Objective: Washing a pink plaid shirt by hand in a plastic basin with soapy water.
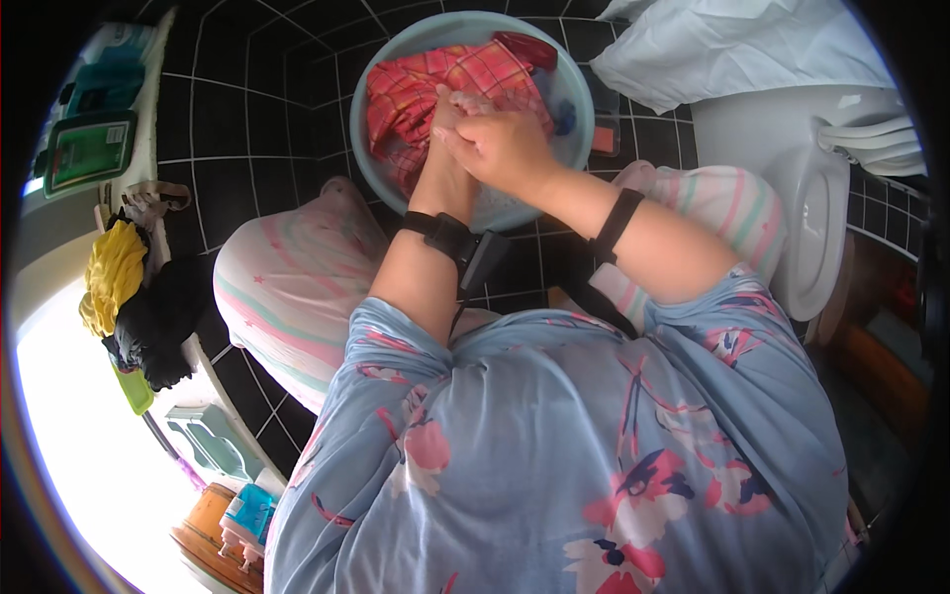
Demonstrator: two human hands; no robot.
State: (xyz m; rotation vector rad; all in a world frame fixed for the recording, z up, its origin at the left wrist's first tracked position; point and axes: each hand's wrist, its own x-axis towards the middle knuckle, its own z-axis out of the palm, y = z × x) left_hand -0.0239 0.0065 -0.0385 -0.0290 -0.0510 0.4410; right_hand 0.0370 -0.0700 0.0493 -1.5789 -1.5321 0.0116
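Observation:
A pale blue round basin (362, 148) holds a red plaid cloth (421, 84), bunched up and wet. My two hands meet over the near side of the cloth. My right hand (505, 147) is closed, its fingers curled over a fold of cloth and against the left hand. Just beside it, my left hand (447, 139) grips the cloth too, with its fingers partly hidden behind the right hand. Whitish suds show around the fingers. Dark red and dark blue pieces of cloth (566, 117) lie along the basin's right side.
Black tiles (213, 119) surround the basin, which stands between my knees. To the right is a white toilet (807, 238), with a white cloth (712, 49) hanging above. At left, a ledge carries bottles (91, 151), yellow and black cloths (114, 272), and pump bottles (245, 515).

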